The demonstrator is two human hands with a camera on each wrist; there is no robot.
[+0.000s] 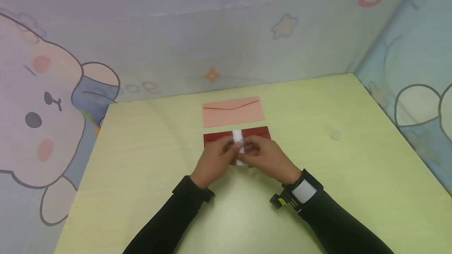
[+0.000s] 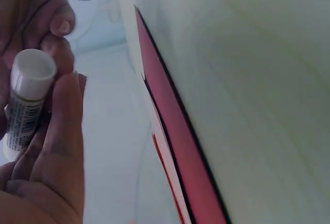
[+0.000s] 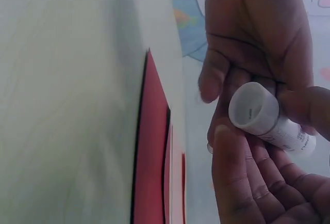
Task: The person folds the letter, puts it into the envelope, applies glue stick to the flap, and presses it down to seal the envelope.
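A white glue stick is held upright between both hands, just above a dark red envelope lying on the table. My left hand grips the stick from the left and my right hand grips it from the right. The left wrist view shows the glue stick pinched among fingers, with the red envelope beside it. In the right wrist view, fingers curl round the glue stick, and the red envelope lies to its left. The hands hide the envelope's near half.
A pink envelope lies flap-up behind the red one. The yellow-green table is enclosed by cartoon-printed cloth walls at the back and both sides. A faint round spot sits on the table to the right.
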